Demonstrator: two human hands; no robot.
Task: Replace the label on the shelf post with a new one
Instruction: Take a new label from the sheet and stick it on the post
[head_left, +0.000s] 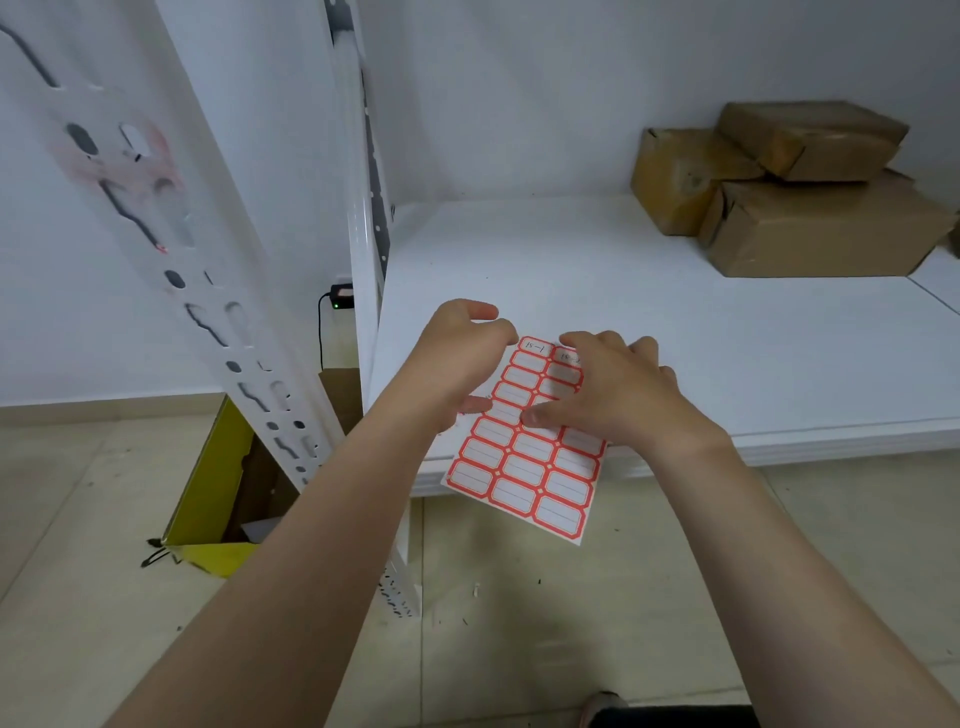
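Label sheet (524, 457) across front edge of white shelf board (649, 312), near its left corner; lower part overhanging edge, upper part flat on board. Red-bordered blank labels in rows; two at top with handwriting, too small to read.

Left hand (457, 358) at sheet's upper left margin, fingers curled, thumb underneath or at sheet edge, apparently pinching or steadying it. Exact hold not clear. Right hand (618, 395) flat over sheet's upper right, fingers spread and slightly bent, thumb tip down on a label in middle rows. Nothing lifted free in either hand.

Shelf post (171, 228) up left of frame, well apart from both hands. Pinkish residue patch on its upper face, around slots; no whole label there. Old label judged already off, or mostly.

Step in hand, by judgement: picking a new label off backing sheet. Likely one of the written ones at top, though thumb lower down; not certain which.

Next move would call for: nail under a label corner, slow peel with other hand pinning the backing, then carry across to post and press flat over residue area, clear of slots.

Cardboard boxes (789, 187) stacked at back right corner of board. Yellow box (218, 493) on floor below post.
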